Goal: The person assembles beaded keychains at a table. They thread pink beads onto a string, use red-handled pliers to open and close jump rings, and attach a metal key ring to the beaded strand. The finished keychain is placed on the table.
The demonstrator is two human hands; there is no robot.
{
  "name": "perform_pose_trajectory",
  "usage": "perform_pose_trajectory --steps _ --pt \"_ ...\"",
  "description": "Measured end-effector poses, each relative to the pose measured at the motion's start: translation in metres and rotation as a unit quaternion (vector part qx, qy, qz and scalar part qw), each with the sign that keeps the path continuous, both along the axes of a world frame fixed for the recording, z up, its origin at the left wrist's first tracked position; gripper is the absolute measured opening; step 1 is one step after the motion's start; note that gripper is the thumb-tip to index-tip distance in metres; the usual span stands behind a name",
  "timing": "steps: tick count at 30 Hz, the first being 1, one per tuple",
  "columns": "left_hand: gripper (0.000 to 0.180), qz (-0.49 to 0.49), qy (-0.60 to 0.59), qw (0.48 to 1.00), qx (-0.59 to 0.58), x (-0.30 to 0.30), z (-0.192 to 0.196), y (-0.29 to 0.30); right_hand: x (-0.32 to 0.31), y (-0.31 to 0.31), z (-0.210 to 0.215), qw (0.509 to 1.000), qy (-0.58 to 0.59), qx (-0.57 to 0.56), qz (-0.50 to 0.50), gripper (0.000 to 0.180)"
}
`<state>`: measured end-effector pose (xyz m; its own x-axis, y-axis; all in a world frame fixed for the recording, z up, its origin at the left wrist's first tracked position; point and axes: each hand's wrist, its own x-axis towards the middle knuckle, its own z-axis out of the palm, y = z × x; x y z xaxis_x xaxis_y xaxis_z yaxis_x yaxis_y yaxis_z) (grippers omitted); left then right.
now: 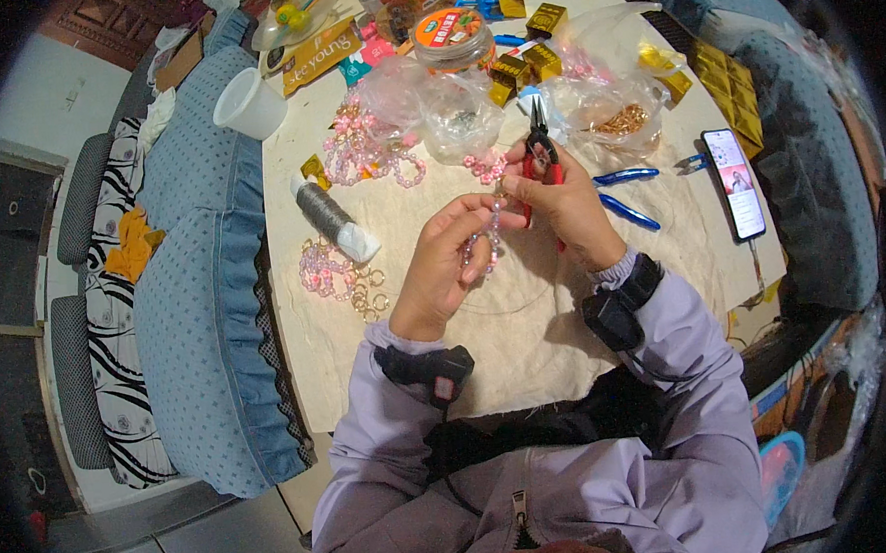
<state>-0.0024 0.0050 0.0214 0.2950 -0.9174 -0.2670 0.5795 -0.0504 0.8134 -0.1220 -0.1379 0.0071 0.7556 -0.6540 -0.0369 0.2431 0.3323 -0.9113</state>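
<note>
My left hand [444, 261] is closed around a string of pale purple and pink beads [494, 236], which hangs between its fingers. In my right hand [567, 208] are needle-nose pliers [539, 136] with red handles, their dark jaws pointing away from me. The fingertips of both hands meet near the upper end of the beads, where a small gold-coloured piece shows. Just beyond them lies a cluster of pink beads [484, 166]. Left of my left hand are a pink beaded loop [324, 270] and several gold rings [368, 295]. A spool of grey thread [326, 218] lies behind these.
A pile of beaded strings [361, 151] and clear plastic bags [463, 115] cover the table's far part. Blue-handled pliers [627, 202] and a phone [734, 186] are at right. Gold boxes [542, 61], a round tub [449, 41] and a white cup [250, 104] stand farther back.
</note>
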Motion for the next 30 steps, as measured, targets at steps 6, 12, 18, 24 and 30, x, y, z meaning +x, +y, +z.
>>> perform_pose_trajectory --steps 6,12,18,24,30 --pt "0.026 0.012 0.020 0.999 0.026 -0.003 0.001 0.002 -0.001 0.001 0.001 1.000 -0.002 -0.014 0.012 0.028" --pt "0.029 0.014 0.055 0.997 0.055 -0.001 -0.007 0.002 0.002 0.002 -0.002 0.999 -0.024 -0.028 0.031 0.030" --pt "0.032 -0.004 0.059 0.996 0.068 -0.001 -0.009 0.001 0.000 -0.001 -0.002 0.997 -0.040 -0.034 0.061 0.035" --pt "0.030 0.018 0.060 0.997 0.047 0.000 -0.003 -0.005 0.001 -0.002 0.000 0.997 -0.032 -0.053 0.043 0.033" --pt "0.027 0.173 -0.066 0.983 -0.011 0.007 0.016 -0.012 -0.007 -0.010 0.014 0.988 0.030 -0.121 0.094 0.035"
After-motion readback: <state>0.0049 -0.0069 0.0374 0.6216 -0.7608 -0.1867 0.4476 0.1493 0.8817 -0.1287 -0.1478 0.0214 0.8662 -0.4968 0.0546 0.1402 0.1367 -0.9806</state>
